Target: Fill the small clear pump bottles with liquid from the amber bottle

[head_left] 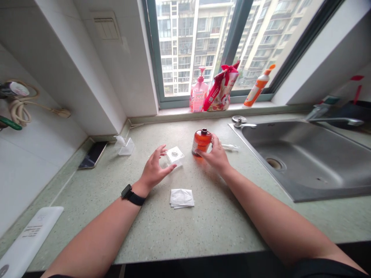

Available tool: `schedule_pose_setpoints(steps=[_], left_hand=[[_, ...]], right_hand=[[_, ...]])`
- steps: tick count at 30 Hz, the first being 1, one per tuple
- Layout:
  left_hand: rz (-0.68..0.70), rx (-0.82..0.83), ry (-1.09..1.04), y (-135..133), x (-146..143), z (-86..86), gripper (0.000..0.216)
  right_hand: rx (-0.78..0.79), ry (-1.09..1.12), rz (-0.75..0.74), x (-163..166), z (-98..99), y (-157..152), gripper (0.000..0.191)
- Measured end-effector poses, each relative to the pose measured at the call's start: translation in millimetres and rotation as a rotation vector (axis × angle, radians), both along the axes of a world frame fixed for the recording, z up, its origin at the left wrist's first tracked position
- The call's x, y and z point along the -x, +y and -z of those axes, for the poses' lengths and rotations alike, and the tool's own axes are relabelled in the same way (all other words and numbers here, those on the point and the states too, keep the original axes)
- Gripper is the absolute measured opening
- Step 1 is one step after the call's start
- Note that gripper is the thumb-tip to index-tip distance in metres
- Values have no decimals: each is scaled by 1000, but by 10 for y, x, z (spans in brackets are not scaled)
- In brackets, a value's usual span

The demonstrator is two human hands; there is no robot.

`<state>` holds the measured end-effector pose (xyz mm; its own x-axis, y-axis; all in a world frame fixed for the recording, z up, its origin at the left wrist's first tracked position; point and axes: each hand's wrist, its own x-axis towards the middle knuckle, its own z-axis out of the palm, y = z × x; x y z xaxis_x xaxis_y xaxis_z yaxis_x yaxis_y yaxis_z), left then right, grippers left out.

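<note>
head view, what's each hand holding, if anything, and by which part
The right hand holds the orange bottle by its side; whether the left hand grips the small box cannot be told.

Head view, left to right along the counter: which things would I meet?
White oblong object, dark phone, small clear container, square-topped clear container, dark-necked orange bottle, small clear piece, steel sink.
</note>
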<state>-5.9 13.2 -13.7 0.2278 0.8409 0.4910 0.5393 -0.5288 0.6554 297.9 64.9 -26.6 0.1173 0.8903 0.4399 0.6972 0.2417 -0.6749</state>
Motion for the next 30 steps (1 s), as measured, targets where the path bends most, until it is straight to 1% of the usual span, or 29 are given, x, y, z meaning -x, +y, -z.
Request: schedule_pose_setpoints(steps=[2, 6, 9, 14, 19, 21, 25, 27, 30], left_hand=[[1, 20, 1, 6, -3, 0, 84], [6, 61, 2, 10, -8, -7, 84], [6, 86, -5, 15, -12, -3, 84], [13, 98, -22, 34, -9, 10, 83], [29, 115, -30, 30, 0, -4, 83], [30, 122, -29, 22, 3, -11, 82], [39, 133, -24, 20, 13, -11, 80], [49, 141, -20, 30, 21, -1, 82], [46, 148, 14, 49, 32, 19, 89]], right_hand=[[1, -3, 0, 21, -2, 7, 95], [3, -54, 35, 66, -3, 14, 78], [8, -78, 59, 102, 9, 20, 72], [-21, -62, 71, 157, 40, 46, 76], [-24, -26, 47, 184, 63, 47, 88], [-12, -4, 56, 195, 70, 34, 85], [11, 42, 36, 241, 79, 9, 69], [12, 46, 39, 275, 82, 10, 70], [17, 39, 77, 329, 81, 29, 77]])
